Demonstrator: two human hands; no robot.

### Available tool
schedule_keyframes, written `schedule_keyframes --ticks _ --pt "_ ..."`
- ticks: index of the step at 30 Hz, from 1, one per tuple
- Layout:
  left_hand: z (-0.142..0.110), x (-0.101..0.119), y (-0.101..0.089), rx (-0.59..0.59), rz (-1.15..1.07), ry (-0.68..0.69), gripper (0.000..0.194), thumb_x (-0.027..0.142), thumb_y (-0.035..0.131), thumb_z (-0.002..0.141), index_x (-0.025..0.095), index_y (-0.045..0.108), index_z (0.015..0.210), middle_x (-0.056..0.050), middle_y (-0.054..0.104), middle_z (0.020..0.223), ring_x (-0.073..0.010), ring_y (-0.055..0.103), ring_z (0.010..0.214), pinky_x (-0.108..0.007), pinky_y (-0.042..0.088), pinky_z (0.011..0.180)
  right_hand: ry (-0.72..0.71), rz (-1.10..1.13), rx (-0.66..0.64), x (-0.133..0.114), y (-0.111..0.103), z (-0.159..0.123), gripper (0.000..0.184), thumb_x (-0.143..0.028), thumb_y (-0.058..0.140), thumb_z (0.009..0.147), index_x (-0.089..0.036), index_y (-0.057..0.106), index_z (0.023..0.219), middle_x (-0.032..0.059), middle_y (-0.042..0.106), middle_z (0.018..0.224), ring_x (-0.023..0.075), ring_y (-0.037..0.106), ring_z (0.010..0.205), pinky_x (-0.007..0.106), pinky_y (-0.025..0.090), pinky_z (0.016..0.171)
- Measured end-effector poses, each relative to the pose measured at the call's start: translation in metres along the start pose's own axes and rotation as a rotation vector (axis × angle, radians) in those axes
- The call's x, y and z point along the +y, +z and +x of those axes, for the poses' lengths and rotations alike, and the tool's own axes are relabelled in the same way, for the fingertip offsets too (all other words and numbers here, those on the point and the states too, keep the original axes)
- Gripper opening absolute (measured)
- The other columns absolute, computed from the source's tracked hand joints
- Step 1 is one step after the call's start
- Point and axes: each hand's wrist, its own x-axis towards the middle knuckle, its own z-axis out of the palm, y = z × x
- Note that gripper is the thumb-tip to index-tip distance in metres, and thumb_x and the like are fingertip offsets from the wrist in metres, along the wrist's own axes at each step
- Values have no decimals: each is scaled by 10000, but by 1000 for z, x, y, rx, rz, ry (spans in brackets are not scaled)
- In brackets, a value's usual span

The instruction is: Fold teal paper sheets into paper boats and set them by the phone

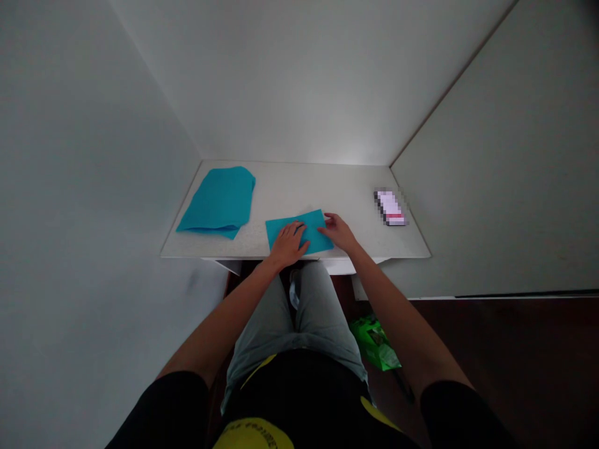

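Note:
A folded blue sheet (314,219), paper or thin cloth, lies near the table's front edge. My left hand (289,242) rests flat on its middle with the fingers spread and the thumb pointing right. A thin dark line shows between those fingers, too small to make out. At the sheet's right edge is my right hand (340,232), its fingers bent and apart, the fingertips touching the edge. The underside of that edge is hidden. Farther left lies a larger folded blue piece (219,199) of the same colour, in loose layers with uneven corners.
The white table (290,181) stands in a corner against walls. A phone (390,207), blurred out, lies on its right side. Below, a green plastic bag (374,342) sits on the dark floor beside my right leg. A pale panel (505,187) rises at the right.

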Motion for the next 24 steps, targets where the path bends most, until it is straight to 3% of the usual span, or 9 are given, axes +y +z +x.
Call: schedule_keyframes --ticks 2,4,7,9,14,17,21,24 --pt "1 -3 0 15 3 -29 668 447 623 1044 121 473 1608 -215 503 1666 -349 481 1562 -499 409 1296 -51 -24 -17 -6 5 5 601 -345 769 897 -205 634 1466 93 797 1211 263 766 1061 460 630 989" --pt "1 -5 -2 48 27 -79 829 542 650 1020 80 392 1659 -256 455 1697 -375 424 1607 -509 389 1306 -214 -84 -58 -13 7 3 469 -306 691 947 -209 685 1406 102 788 1279 274 753 1160 474 613 1053" --pt "0 -7 -6 60 86 -133 1005 674 639 995 71 292 1721 -259 387 1749 -390 315 1671 -545 298 1351 -528 -192 -162 -21 5 -14 391 -242 553 1020 -204 733 1364 113 741 1427 267 703 1320 479 543 1182" --pt "-2 -7 -8 18 120 -131 1045 737 621 980 104 287 1741 -222 340 1786 -385 275 1689 -559 258 1367 -634 -265 -220 -22 3 -34 421 -264 501 1066 -175 717 1416 140 688 1520 276 660 1406 491 510 1228" --pt "-6 -6 -14 -90 180 -11 1015 761 576 979 137 342 1745 -149 248 1832 -377 170 1720 -581 155 1399 -558 -422 -232 -26 12 -66 538 -416 410 1145 -112 645 1522 191 571 1646 309 533 1552 542 400 1330" --pt "-8 -7 -16 -118 193 0 981 648 599 985 123 303 1758 -144 208 1842 -371 143 1726 -591 134 1400 -464 -438 -222 -39 33 -61 673 -524 332 1163 -84 535 1630 209 484 1711 308 461 1607 527 358 1360" --pt "-7 -6 -17 -144 213 -35 941 517 606 974 123 282 1763 -134 149 1853 -353 111 1734 -593 134 1398 -399 -447 -221 -53 59 -53 885 -686 260 1141 -31 351 1730 229 298 1799 335 248 1707 568 233 1403" --pt "-6 -5 -19 -162 220 -55 965 565 594 987 102 261 1765 -154 117 1853 -350 105 1735 -593 135 1396 -406 -492 -243 -45 50 -62 947 -721 211 1132 8 348 1722 246 260 1805 333 210 1716 548 210 1410"
